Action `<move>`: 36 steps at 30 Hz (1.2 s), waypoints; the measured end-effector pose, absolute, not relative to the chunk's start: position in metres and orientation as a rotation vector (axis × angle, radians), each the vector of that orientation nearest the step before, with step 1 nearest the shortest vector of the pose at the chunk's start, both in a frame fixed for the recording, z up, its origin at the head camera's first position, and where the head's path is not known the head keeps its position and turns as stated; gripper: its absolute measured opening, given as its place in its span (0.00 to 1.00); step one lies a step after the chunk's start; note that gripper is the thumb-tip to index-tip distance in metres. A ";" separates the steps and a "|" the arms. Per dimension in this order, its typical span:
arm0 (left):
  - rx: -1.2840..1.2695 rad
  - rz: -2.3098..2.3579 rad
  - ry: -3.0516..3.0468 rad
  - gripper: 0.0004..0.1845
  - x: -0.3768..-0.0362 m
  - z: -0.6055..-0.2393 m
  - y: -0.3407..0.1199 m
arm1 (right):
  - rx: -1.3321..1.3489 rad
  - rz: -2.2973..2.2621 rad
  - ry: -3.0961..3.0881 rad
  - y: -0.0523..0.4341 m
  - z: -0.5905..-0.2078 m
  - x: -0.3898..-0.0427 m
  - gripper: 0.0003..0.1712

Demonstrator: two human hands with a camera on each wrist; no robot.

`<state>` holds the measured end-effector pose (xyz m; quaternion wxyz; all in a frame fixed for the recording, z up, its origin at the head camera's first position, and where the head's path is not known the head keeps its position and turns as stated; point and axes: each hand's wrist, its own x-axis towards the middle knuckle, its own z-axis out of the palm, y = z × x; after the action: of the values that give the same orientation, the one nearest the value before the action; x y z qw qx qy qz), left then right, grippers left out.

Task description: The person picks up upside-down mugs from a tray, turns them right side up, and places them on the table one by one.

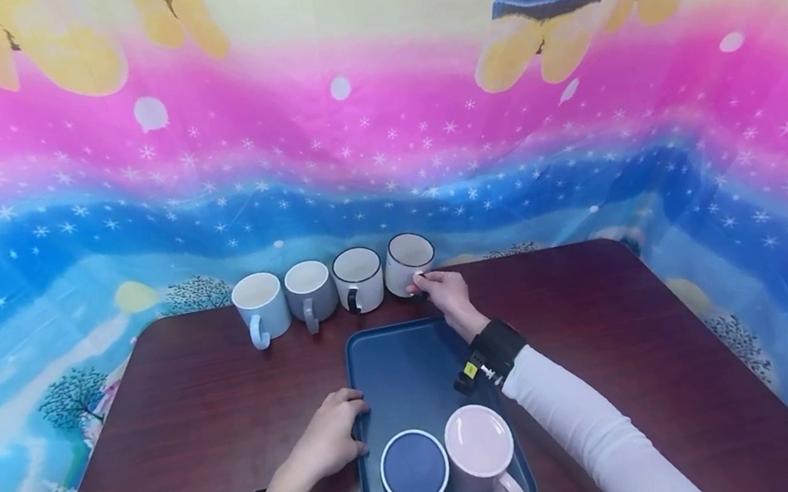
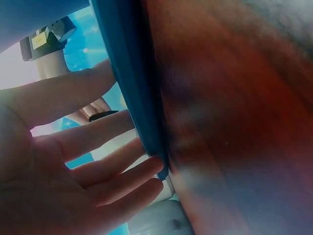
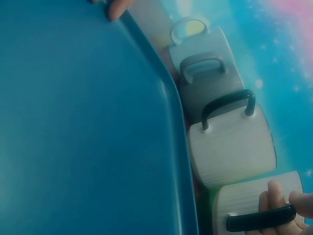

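Here, your dark wooden bench stands in front of a bright printed cloth with pink and blue bands, white stars and cartoon figures; no writing on it can be read. On the bench lies a blue tray, and at its near end stand two mugs side by side and touching: a dark blue mug with a white rim on the left and a pink mug on the right. Both look empty from above. Beyond the far edge of the tray a row of four mugs runs left to right: a pale blue mug, a grey mug, a white mug with a dark rim, and a second dark-rimmed white mug, which tilts a little. All four show empty insides. Your right hand reaches over the tray and pinches the dark handle of that tilted mug, fingers curled round it. Your left hand rests against the left rim of the tray, its fingers straight and touching the edge. A small yellow tag sits on your right wrist strap; its print is too small to read.
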<state>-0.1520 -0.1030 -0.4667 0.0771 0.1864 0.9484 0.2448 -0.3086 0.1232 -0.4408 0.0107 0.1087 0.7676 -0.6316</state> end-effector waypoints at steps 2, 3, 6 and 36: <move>0.573 0.718 2.849 0.23 -0.152 -0.467 -0.102 | 0.348 -1.962 2.399 0.123 -0.442 -0.308 0.15; 0.578 0.711 2.851 0.23 -0.153 -0.467 -0.102 | 0.353 -1.959 2.398 0.122 -0.442 -0.308 0.14; 0.592 0.691 2.856 0.23 -0.153 -0.467 -0.101 | 0.357 -1.943 2.402 0.122 -0.445 -0.308 0.14; 0.584 0.660 2.869 0.24 -0.149 -0.463 -0.099 | 0.305 -1.779 2.550 0.113 -0.452 -0.316 0.14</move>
<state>-0.1494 -0.0991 -0.4630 0.0703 0.1940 0.9535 0.2195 -0.3158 0.1131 -0.4524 0.0086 0.0975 0.8162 -0.5694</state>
